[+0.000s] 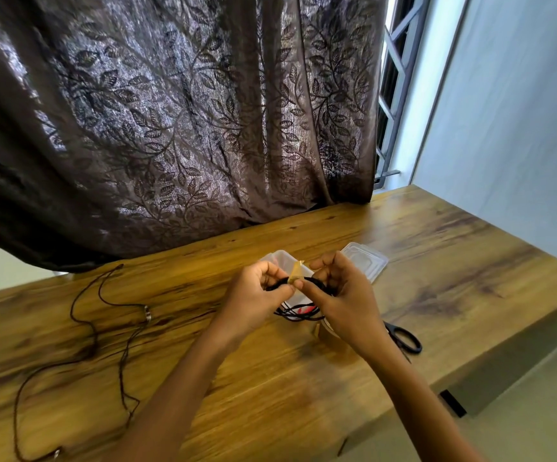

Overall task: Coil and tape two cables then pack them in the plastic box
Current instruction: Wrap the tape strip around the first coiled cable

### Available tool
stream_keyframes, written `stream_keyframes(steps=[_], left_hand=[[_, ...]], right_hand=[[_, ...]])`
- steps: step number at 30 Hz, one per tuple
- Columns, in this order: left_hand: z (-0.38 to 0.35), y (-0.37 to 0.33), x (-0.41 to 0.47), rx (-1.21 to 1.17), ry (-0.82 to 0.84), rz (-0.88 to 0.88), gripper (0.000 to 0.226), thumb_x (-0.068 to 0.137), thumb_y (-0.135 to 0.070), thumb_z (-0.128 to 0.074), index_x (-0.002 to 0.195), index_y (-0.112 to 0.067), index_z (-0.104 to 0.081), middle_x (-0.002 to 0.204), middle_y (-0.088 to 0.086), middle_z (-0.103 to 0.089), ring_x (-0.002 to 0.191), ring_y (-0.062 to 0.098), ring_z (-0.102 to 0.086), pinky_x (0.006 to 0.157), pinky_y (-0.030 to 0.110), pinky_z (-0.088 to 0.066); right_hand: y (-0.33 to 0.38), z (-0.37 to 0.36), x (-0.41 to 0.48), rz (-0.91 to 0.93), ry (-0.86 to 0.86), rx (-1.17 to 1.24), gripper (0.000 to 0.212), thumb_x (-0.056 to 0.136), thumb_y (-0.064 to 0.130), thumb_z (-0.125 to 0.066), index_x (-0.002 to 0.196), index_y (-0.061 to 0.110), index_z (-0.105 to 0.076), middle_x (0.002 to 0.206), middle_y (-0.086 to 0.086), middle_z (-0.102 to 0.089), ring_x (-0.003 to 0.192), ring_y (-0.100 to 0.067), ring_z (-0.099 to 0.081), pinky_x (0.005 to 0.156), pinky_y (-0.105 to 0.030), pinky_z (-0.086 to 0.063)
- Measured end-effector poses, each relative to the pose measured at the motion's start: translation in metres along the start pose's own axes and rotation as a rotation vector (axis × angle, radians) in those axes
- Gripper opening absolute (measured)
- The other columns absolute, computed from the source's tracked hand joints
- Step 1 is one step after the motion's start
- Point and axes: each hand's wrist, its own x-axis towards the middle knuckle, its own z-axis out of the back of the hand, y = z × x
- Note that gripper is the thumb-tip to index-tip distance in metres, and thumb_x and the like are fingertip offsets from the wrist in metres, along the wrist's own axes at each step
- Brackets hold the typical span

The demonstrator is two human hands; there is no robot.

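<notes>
Two hands I logged: left hand [253, 295] and right hand [343, 295] pinched a coiled black cable [314, 280] at its tan tape strip [295, 273], above the clear plastic box [282, 257]; one thin dark cable [148, 314] lay uncoiled, leftward.

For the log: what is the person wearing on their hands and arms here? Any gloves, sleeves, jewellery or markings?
Both are bare. The left hand and right hand show no gloves, rings or markings that I can make out. The left forearm and right forearm are uncovered, with no sleeve, watch or band in view down to the frame's bottom edge.
</notes>
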Motion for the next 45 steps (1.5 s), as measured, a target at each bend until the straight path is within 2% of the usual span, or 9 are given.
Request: stream_keyframes(steps=[2,5,9,13,21,28,34,41,45], left_hand=[[0.0018,-0.0002,0.0003,-0.107,0.062,0.075,0.011,0.082,-0.009,-0.067,0.082,-0.015,-0.057,0.073,0.001,-0.06,0.067,0.008,-0.053,0.054,0.012,-0.04],[0.0052,0.0008,-0.0008,-0.224,0.125,0.164,0.011,0.082,-0.007,-0.066,0.085,-0.014,-0.058,0.081,0.006,-0.063,0.076,0.013,-0.056,0.066,0.023,-0.043],[0.007,0.0015,-0.0021,-0.333,0.144,0.212,0.012,0.08,-0.006,-0.068,0.086,-0.012,-0.058,0.085,0.01,-0.065,0.08,0.017,-0.059,0.074,0.031,-0.046],[0.0058,0.0,-0.0028,-0.423,0.132,0.244,0.011,0.08,-0.002,-0.065,0.085,-0.009,-0.058,0.079,0.007,-0.067,0.073,0.014,-0.06,0.068,0.026,-0.047],[0.0024,0.0013,-0.0025,-0.471,0.079,0.261,0.013,0.079,0.001,-0.065,0.084,-0.009,-0.058,0.079,0.008,-0.066,0.07,0.015,-0.06,0.067,0.027,-0.047],[-0.0006,0.0029,-0.0037,-0.577,0.03,0.248,0.015,0.078,0.002,-0.065,0.084,-0.011,-0.061,0.075,0.003,-0.07,0.069,0.012,-0.063,0.068,0.027,-0.051],[-0.0022,0.0025,-0.0041,-0.6,0.013,0.241,0.017,0.078,0.001,-0.065,0.092,-0.01,-0.064,0.092,0.006,-0.072,0.073,0.008,-0.067,0.068,0.022,-0.053],[-0.0005,0.0065,-0.0049,-0.383,0.05,0.15,0.015,0.078,-0.007,-0.069,0.088,-0.018,-0.074,0.109,0.002,-0.07,0.102,0.018,-0.064,0.087,0.028,-0.05],[-0.0015,0.0062,-0.0055,-0.339,-0.003,0.143,0.011,0.078,-0.01,-0.07,0.086,-0.017,-0.073,0.108,0.005,-0.07,0.1,0.017,-0.064,0.084,0.027,-0.05]], right_hand=[[-0.0006,0.0018,-0.0005,-0.002,0.022,-0.001,0.029,0.074,0.021,-0.075,0.094,0.019,-0.054,0.063,-0.002,-0.057,0.059,-0.024,-0.055,0.058,-0.045,-0.048],[0.0003,0.0039,-0.0021,-0.007,0.059,0.004,0.033,0.077,0.019,-0.072,0.101,0.017,-0.049,0.064,-0.004,-0.056,0.058,-0.018,-0.052,0.055,-0.039,-0.044],[0.0036,0.0032,-0.0036,-0.04,0.05,0.075,0.042,0.072,0.027,-0.072,0.104,0.025,-0.045,0.072,-0.021,-0.061,0.069,-0.042,-0.059,0.064,-0.055,-0.051],[0.0027,0.0023,-0.0048,-0.086,0.004,0.129,0.057,0.059,0.04,-0.072,0.108,0.026,-0.045,0.072,-0.019,-0.063,0.075,-0.044,-0.06,0.069,-0.058,-0.052],[0.0019,0.0026,-0.0048,-0.11,-0.006,0.165,0.047,0.07,0.018,-0.075,0.107,0.024,-0.047,0.076,-0.01,-0.07,0.078,-0.035,-0.066,0.074,-0.053,-0.054],[0.007,0.0059,-0.0063,-0.142,0.01,0.412,0.045,0.075,-0.005,-0.067,0.114,0.004,-0.046,0.072,-0.001,-0.071,0.065,-0.01,-0.066,0.059,-0.02,-0.053],[0.0082,0.0042,-0.0071,-0.171,0.034,0.449,0.041,0.077,0.002,-0.066,0.114,0.007,-0.048,0.083,-0.001,-0.072,0.079,-0.017,-0.066,0.074,-0.037,-0.052],[0.0087,0.0042,-0.0086,-0.17,0.015,0.431,0.039,0.078,0.001,-0.065,0.113,0.008,-0.05,0.082,-0.002,-0.072,0.081,-0.026,-0.064,0.08,-0.05,-0.051],[0.0041,0.0029,-0.0075,-0.092,-0.028,0.307,0.028,0.079,0.005,-0.069,0.102,0.012,-0.055,0.083,-0.002,-0.071,0.077,-0.031,-0.064,0.075,-0.055,-0.05]])
